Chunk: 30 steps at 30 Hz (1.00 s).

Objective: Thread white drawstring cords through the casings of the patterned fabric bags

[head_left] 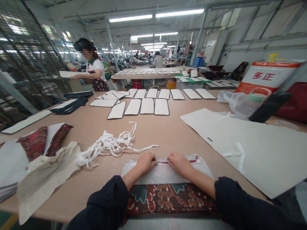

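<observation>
My left hand [145,162] and my right hand [180,163] press side by side on the far edge of a white fabric piece [159,176] lying at the table's near edge. Both hands have curled fingers pinching that edge, where a thin red-and-white trim [163,160] runs between them. A dark red patterned cloth [168,198] with leaf motifs lies under my forearms. A tangle of white ribbon strips [111,144] lies just left of my left hand.
A large white sheet [260,150] covers the right side. Folded cream and patterned cloth [42,158] piles at the left. Rows of white rounded panels [148,105] lie farther back. A co-worker [94,70] stands at the far left holding a flat panel. A red-and-white box [267,78] stands at right.
</observation>
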Each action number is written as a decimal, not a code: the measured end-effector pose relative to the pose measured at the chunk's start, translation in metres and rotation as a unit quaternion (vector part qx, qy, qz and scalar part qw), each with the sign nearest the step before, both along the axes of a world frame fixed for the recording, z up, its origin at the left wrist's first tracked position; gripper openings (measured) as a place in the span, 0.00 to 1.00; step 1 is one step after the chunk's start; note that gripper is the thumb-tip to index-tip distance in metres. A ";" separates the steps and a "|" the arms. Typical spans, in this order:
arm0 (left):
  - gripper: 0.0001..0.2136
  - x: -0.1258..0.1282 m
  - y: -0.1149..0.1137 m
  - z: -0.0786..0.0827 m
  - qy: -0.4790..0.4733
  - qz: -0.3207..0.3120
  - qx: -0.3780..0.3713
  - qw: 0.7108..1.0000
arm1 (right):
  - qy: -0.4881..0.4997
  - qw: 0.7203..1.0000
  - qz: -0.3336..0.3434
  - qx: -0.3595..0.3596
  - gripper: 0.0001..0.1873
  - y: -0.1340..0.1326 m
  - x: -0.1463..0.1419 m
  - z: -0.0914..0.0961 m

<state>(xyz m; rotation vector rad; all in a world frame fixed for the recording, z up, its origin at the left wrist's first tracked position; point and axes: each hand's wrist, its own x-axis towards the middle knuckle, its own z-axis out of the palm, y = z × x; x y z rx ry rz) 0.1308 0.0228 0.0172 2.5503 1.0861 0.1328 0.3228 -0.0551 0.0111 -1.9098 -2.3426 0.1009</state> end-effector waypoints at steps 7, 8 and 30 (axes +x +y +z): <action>0.06 0.008 -0.005 -0.007 0.003 0.013 0.041 0.999 | 0.012 1.000 0.000 0.015 0.08 0.015 -0.036 -0.008; 0.06 0.008 -0.006 -0.009 0.001 0.014 0.046 0.999 | -0.004 1.000 0.011 0.017 0.07 0.016 -0.037 -0.009; 0.09 -0.022 0.006 -0.017 -0.031 -0.121 0.051 0.991 | 0.030 0.993 0.111 0.024 0.08 0.017 -0.030 -0.014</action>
